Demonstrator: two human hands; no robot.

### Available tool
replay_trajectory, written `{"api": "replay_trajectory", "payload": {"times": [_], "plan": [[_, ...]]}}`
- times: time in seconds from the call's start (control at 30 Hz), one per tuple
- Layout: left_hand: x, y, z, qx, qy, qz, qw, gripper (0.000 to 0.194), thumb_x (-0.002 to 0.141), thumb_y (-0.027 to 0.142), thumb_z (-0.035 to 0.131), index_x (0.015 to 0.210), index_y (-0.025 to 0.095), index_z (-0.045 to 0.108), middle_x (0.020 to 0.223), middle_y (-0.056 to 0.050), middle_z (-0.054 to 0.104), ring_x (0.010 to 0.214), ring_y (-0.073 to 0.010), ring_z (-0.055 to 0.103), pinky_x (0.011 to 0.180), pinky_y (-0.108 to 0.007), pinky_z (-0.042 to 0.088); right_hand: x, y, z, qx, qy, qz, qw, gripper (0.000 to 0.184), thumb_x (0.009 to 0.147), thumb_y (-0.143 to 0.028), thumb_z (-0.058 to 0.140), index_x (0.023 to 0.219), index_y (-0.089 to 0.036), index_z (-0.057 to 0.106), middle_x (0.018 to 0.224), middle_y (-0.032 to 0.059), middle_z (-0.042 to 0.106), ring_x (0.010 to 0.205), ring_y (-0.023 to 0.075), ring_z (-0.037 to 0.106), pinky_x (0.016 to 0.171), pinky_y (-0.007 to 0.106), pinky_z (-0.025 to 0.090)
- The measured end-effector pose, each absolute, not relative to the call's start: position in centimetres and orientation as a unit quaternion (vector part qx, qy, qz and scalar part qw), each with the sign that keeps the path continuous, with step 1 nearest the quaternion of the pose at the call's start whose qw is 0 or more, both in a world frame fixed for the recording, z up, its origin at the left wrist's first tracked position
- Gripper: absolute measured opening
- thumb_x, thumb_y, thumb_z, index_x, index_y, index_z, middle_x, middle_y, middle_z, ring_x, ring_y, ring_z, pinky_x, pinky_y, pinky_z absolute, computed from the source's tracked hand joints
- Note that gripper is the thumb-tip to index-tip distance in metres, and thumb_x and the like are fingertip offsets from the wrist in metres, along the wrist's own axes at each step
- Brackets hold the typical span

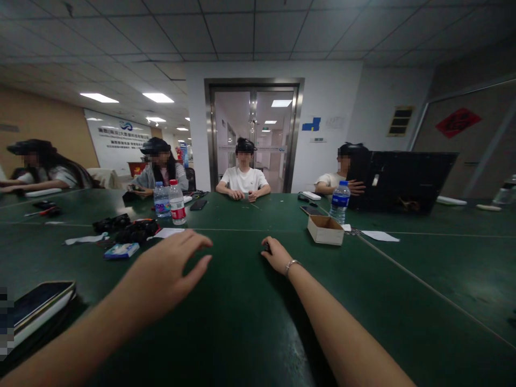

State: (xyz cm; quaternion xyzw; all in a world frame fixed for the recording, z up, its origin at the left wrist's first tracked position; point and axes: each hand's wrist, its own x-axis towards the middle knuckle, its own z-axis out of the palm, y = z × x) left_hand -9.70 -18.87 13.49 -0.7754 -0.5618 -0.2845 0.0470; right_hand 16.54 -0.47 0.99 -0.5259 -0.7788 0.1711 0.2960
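My left hand [171, 263] is raised over the green table [234, 322], its thumb and fingers apart with nothing between them. Lower and further right, my right hand [276, 254] wears a bracelet [291, 266] at the wrist. Its fingers are curled around a small dark object [266, 247], mostly hidden, whose kind I cannot make out. Beyond my left fingers lies a white paper [167, 233]. An open cardboard box [325, 236] stands to the right of my right hand.
Two bottles [177, 204], a blue-white packet [121, 251] and black gear [137, 230] stand left. A phone [40, 298] lies near left. A blue-capped bottle [341, 201] and large black panel [407, 183] are right. Several people in headgear sit around, one person [243, 180] opposite.
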Motion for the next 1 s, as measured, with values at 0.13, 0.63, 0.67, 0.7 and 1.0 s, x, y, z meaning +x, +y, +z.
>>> {"api": "replay_trajectory", "payload": {"times": [0.13,0.63,0.67,0.7,1.0], "plan": [[-3.2,-7.6,10.1,-0.818,-0.522,-0.241,-0.004,0.025,0.077,0.025,0.049,0.1,0.021,0.059,0.101,-0.007,0.056,0.094,-0.0216,0.053,0.086,-0.034,0.041,14.8,0.9,0.2,-0.542,-0.759,0.156,0.324,0.016,0.075,-0.015,0.063,0.09,-0.015,0.058,0.09,0.0042,0.05,0.081,0.016,0.052,0.077,0.028,0.04],[0.4,0.1,-0.6,-0.703,-0.449,-0.465,-0.296,0.02,0.079,0.023,0.048,0.095,0.021,0.06,0.092,-0.003,0.062,0.083,-0.0154,0.058,0.077,-0.027,0.046,15.5,1.7,-0.4,-0.537,-0.742,0.187,0.354,0.018,0.064,-0.025,0.073,0.078,-0.015,0.066,0.077,0.0032,0.059,0.073,0.0171,0.054,0.065,0.026,0.041],[0.3,0.3,-0.8,-0.694,-0.451,-0.469,-0.31,0.019,0.078,0.025,0.05,0.094,0.02,0.059,0.09,-0.003,0.062,0.081,-0.0153,0.059,0.075,-0.026,0.046,15.6,1.7,-0.5,-0.524,-0.733,0.216,0.377,0.018,0.065,-0.024,0.072,0.08,-0.016,0.066,0.075,0.0021,0.059,0.07,0.0157,0.055,0.063,0.025,0.042],[0.2,0.5,-0.9,-0.686,-0.45,-0.473,-0.321,0.019,0.078,0.026,0.051,0.094,0.019,0.059,0.089,-0.003,0.062,0.08,-0.0153,0.059,0.074,-0.026,0.046,15.7,1.7,-0.5,-0.511,-0.718,0.255,0.4,0.019,0.065,-0.022,0.071,0.082,-0.016,0.065,0.073,0.0011,0.059,0.065,0.0141,0.055,0.06,0.024,0.042],[-0.1,1.4,-1.3,-0.656,-0.471,-0.48,-0.343,0.029,0.076,0.04,0.054,0.088,0.015,0.061,0.073,-0.004,0.061,0.069,-0.0156,0.057,0.064,-0.025,0.045,16.5,2.0,-0.5,-0.382,-0.566,0.515,0.519,0.03,0.061,-0.012,0.072,0.089,-0.011,0.061,0.065,-0.0011,0.057,0.05,0.0078,0.055,0.046,0.017,0.046]]}}
